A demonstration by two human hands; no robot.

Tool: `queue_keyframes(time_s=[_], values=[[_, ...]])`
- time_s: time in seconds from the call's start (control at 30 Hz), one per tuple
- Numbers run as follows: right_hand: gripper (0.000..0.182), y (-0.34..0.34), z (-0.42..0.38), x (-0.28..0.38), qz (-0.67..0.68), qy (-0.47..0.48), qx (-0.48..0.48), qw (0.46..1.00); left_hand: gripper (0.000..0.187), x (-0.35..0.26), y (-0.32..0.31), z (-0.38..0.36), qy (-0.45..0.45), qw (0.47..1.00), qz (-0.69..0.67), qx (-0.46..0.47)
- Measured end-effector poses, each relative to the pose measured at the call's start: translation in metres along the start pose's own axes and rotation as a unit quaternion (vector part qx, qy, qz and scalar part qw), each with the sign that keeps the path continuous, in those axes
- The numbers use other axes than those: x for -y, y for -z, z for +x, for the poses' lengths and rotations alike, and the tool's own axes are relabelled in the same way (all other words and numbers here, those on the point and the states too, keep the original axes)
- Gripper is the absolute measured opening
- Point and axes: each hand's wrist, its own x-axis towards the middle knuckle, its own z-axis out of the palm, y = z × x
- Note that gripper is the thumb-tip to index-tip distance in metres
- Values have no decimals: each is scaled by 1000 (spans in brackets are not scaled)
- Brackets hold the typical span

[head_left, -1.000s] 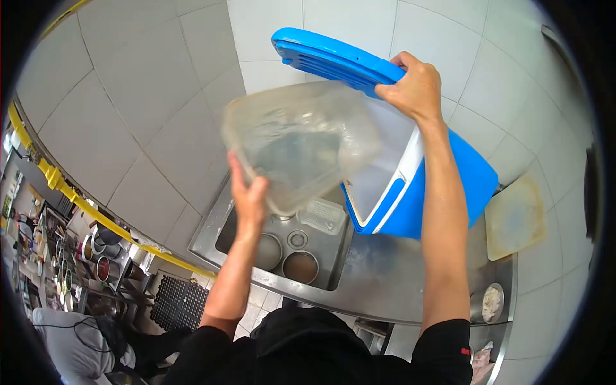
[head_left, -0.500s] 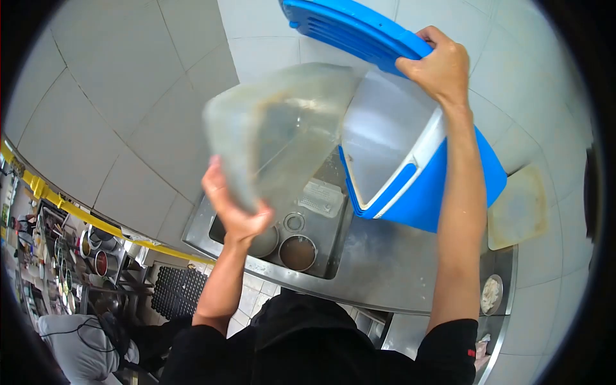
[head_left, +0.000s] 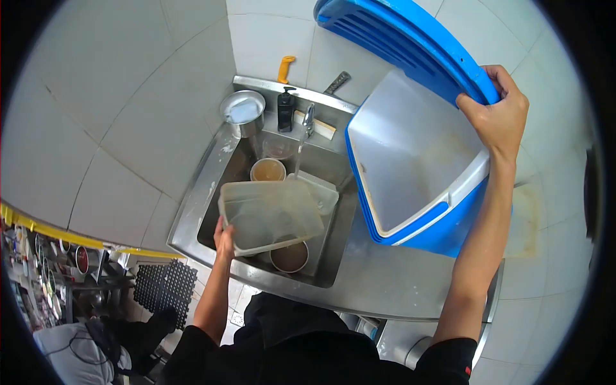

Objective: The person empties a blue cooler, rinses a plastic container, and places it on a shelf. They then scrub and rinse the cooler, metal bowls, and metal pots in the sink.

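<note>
Left hand [head_left: 224,236] clamped on the near left corner of a clear plastic tub [head_left: 269,215], fingers under the rim, thumb side hard to make out. Tub held low over the steel sink [head_left: 192,212], roughly level, open side up, cloudy and stained inside. Just under its near edge, at about 5 o'clock from the tub's middle, a round metal bowl [head_left: 289,256] with brown liquid. At 12 o'clock from the tub, a second round bowl [head_left: 267,170] with tan liquid, deeper in the basin. At 2 o'clock, touching or just beside the tub's far right corner, a smaller clear container [head_left: 321,192].

Right hand [head_left: 497,115] raised at 2 o'clock of the view, fingers wrapped over the edge of a blue lid [head_left: 398,38], closed tight on it. Lid swung up and back, ribbed side facing the camera. Below it, the blue cooler [head_left: 443,224] standing on the steel counter [head_left: 385,282] right of the sink, tilted toward the basin, pale lining bare with faint brown smears.

On the back ledge of the sink: a metal pot [head_left: 244,110] at 11 o'clock, a dark soap pump bottle [head_left: 286,109] beside it, then the tap [head_left: 308,119] with a thin stream running down. Behind the ledge, a yellow handle [head_left: 286,67] and a dark handle [head_left: 337,82] against the tiled wall.

At 7 o'clock, a black floor mat [head_left: 163,289] and another person [head_left: 70,346] in pale clothing, low in the corner.
</note>
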Motion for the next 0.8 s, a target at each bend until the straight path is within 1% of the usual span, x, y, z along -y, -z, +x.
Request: queue_keyframes(time_s=[0.03, 0.1, 0.13, 0.17, 0.2, 0.23, 0.27, 0.3, 0.33, 0.4, 0.43, 0.47, 0.5, 0.53, 0.57, 0.6, 0.63, 0.7, 0.73, 0.77, 0.8], values=[[39, 1, 0, 1, 6, -4, 8, 1000, 70, 6, -10, 25, 7, 998, 40, 42], [38, 1, 0, 2, 1, -1, 6, 1000, 67, 10, -33, 59, 55, 976, 191, 84], [37, 0, 1, 3, 3, 2, 6, 1000, 67, 14, -46, 78, 53, 976, 190, 88], [37, -1, 1, 4, -1, 2, 3, 1000, 64, 19, -62, 98, 65, 937, 328, 100], [36, -1, 1, 4, 1, -3, 6, 1000, 61, 21, -79, 114, 73, 878, 461, 111], [35, -1, 1, 3, 2, -9, 10, 1000, 58, 14, -103, 120, 24, 820, 559, 118], [33, -2, 0, 4, 29, -8, 4, 1000, 56, 9, -132, 125, -29, 750, 648, 125], [33, -4, 1, 4, 18, -10, 3, 1000, 53, -4, -167, 129, -49, 744, 646, 162], [32, -4, 0, 3, 36, -14, 4, 999, 50, -14, -201, 134, -69, 737, 643, 200], [32, -3, 1, 3, 43, -17, 9, 999, 49, 16, -263, 172, -271, 752, 569, 195], [32, -3, 1, 4, 29, -20, 10, 999, 47, 3, -294, 180, -338, 618, 671, 230], [32, -4, 2, 5, 30, -23, 9, 999, 44, -9, -320, 184, -399, 464, 749, 253], [32, -4, 2, 5, 34, -26, 7, 999, 44, -10, -336, 184, -406, 463, 744, 262], [33, -4, 2, 5, 24, -19, 4, 1000, 42, -10, -351, 183, -385, 708, 540, 245], [33, -2, 2, 4, 14, -22, 3, 1000, 41, -10, -362, 181, -318, 881, 283, 206], [34, -2, 2, 3, -2, -11, 2, 1000, 45, -13, -361, 183, -318, 772, 477, 274], [34, -2, 2, 3, -15, 1, 2, 1000, 45, -13, -362, 171, -318, 771, 476, 280], [35, -3, 1, 1, -5, -2, -2, 1000, 48, -6, -364, 126, -278, 655, 622, 327], [36, -3, 2, 1, 6, -3, -7, 1000, 48, -14, -366, 90, -36, 858, 343, 381], [36, -3, 2, 0, -2, -2, -13, 1000, 47, -32, -369, 51, 215, 903, 4, 373], [35, -4, 2, 0, 4, 4, -16, 1000, 45, -65, -366, 18, 296, 850, -78, 428]])
